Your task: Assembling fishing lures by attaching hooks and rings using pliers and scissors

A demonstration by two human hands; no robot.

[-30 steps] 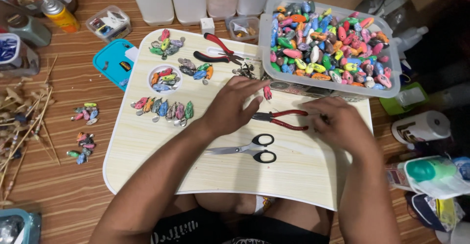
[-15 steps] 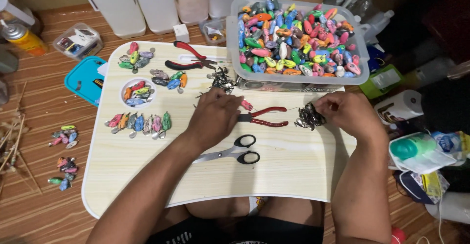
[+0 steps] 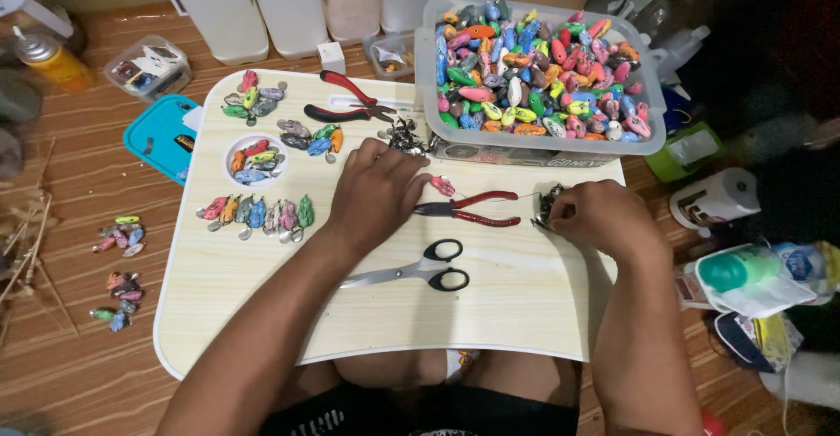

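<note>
Lying nearest on the pale wooden lap table (image 3: 262, 313): black-handled steel scissors (image 3: 429, 270), untouched, blades pointing left.

Just beyond them, resting palm-down on the board: the left hand (image 3: 376, 193), fingers curled loosely, tips reaching to a small pink lure body (image 3: 444, 186). Touching it or merely beside it, hard to tell. Lying right of that hand, not held by either hand: red-handled pliers (image 3: 468, 210), jaws pointing left.

At the right edge of the board, closing around a dark tangled cluster of metal fittings (image 3: 549, 207): the right hand (image 3: 604, 217), fingers bunched narrowly on it, thumb side hidden.

Judging by this, picking out a fitting for the pink body, with the joining not yet begun. Calling next for one small piece to be teased free of the cluster and the pliers to be taken up — fine fingertip work, with snagging likely.

Sitting further left: a row of painted lure bodies (image 3: 258, 213) and a white round dish (image 3: 254, 158) holding more. Standing at the far right: a clear plastic tub (image 3: 652, 134) heaped with many-coloured bodies.
</note>
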